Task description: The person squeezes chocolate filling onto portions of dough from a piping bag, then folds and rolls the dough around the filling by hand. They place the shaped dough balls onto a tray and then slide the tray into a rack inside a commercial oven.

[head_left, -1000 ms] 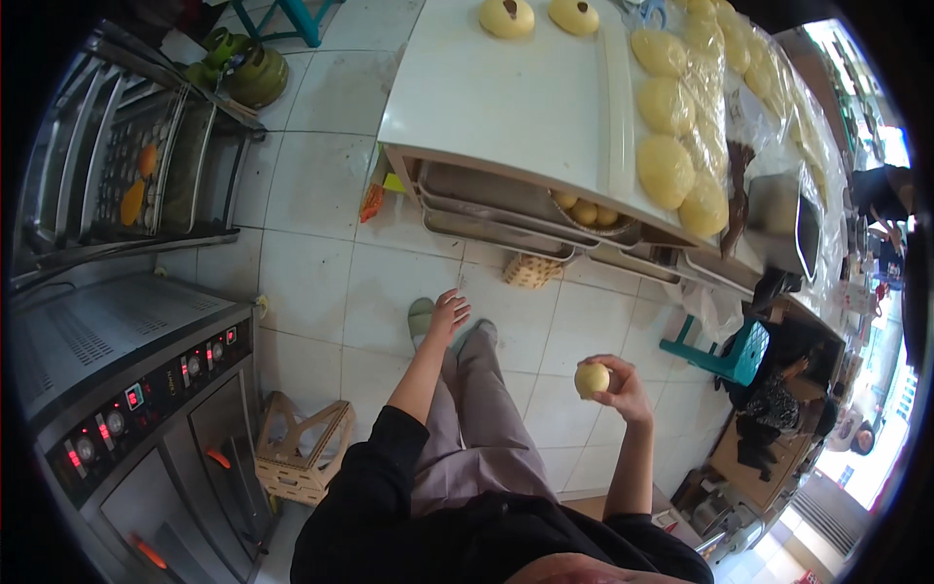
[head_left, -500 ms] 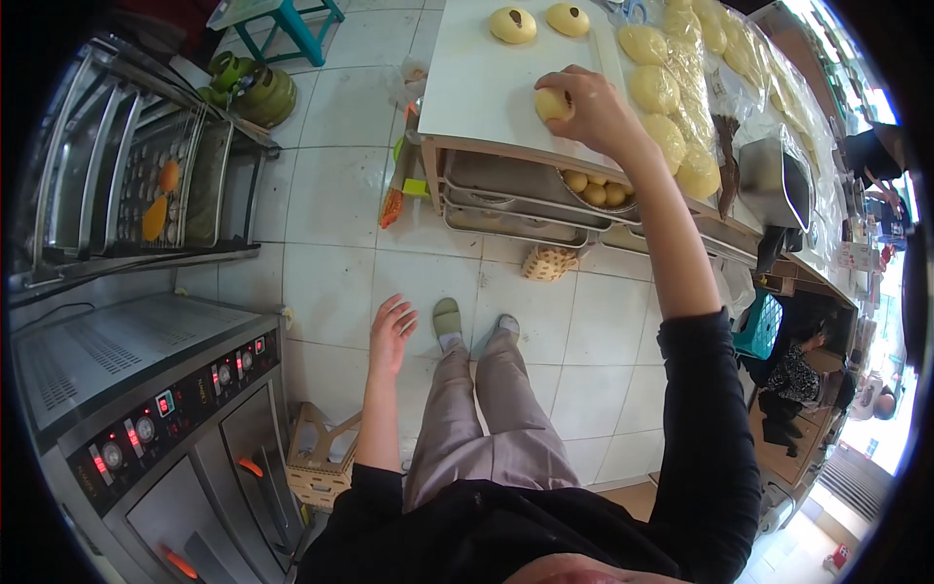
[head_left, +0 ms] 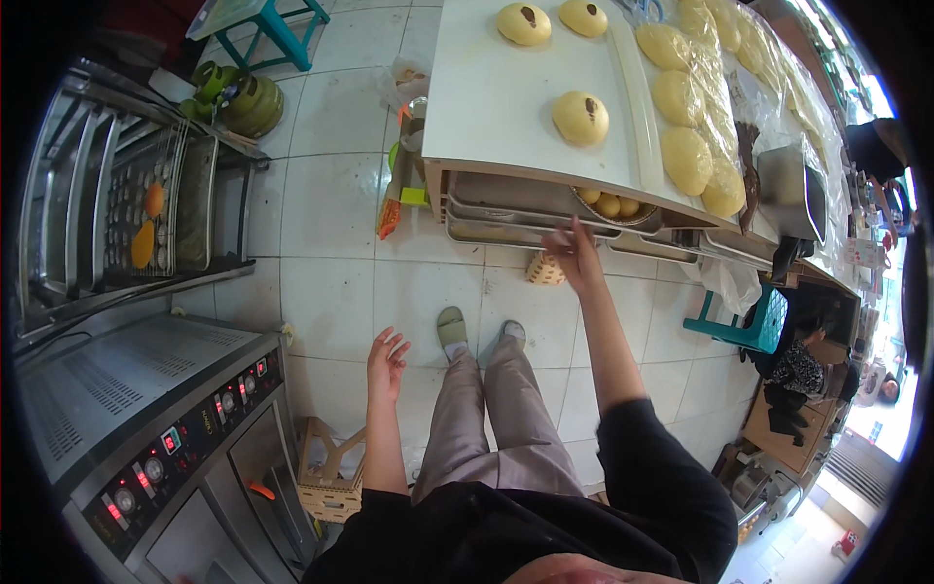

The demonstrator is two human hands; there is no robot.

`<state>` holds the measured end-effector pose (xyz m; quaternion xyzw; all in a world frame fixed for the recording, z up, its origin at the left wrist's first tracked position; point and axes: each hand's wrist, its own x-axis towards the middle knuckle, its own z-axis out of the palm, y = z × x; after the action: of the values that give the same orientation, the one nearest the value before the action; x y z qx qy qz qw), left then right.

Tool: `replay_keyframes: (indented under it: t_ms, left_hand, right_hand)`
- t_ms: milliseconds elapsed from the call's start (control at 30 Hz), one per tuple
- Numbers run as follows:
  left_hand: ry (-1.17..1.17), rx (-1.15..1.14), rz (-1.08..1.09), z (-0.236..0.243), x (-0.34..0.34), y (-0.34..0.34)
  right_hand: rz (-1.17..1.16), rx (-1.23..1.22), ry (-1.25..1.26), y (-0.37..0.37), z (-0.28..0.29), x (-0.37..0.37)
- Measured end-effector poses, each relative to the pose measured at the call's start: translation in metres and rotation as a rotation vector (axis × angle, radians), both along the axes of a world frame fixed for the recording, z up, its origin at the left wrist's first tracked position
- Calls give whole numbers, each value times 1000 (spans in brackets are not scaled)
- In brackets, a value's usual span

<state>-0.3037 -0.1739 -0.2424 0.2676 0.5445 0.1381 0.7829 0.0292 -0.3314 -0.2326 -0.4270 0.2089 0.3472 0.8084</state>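
Note:
On the white tabletop (head_left: 486, 107), a round yellow dough ball (head_left: 574, 125) with a dark brown spot on top sits near the front edge. Two similar spotted dough balls, one on the left (head_left: 520, 29) and one on the right (head_left: 581, 21), lie farther back. My right hand (head_left: 576, 255) is in the air just in front of the table edge, empty, its fingers apart and slightly blurred. Over the floor, well away from the table, my left hand (head_left: 387, 362) hangs with loosely bent, spread fingers and holds nothing.
More dough balls (head_left: 686, 161) lie under clear plastic on the table's right. Metal trays (head_left: 506, 191) and a bowl of eggs (head_left: 608, 204) sit beneath the tabletop. A tray rack (head_left: 209, 195) and steel oven (head_left: 185, 428) stand left. Teal stools (head_left: 268, 24) and green gas cylinders (head_left: 255, 105) are on the floor.
My right hand has let go of the spotted dough ball, leaving it on the table, and has drawn back toward me past the table edge. My left hand stays low, nearly unmoved.

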Motion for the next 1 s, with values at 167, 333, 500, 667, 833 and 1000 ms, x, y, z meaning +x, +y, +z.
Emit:
replay_keyframes:
  t_ms: [167,333,500,667,833,1000]
  left_hand:
    - [-32,86,-149,-2,55,27]
    - [-118,129,-239,4,107,40]
    - [29,380,-669,28,154,15]
    - [348,740,-731,12,150,9]
    - [349,893,-693,11,156,-15]
    - [366,988,-636,-2,100,-38]
  right_hand:
    - [-273,78,-237,17,-69,31]
    - [-268,-54,-140,-5,-42,-42]
    - [-66,-198,72,-69,-10,-120]
    - [495,-988,70,-213,45,-75]
    - [282,-573,-178,-243,-9,-1]
    - [255,-387,-20,-229,-22,-28]
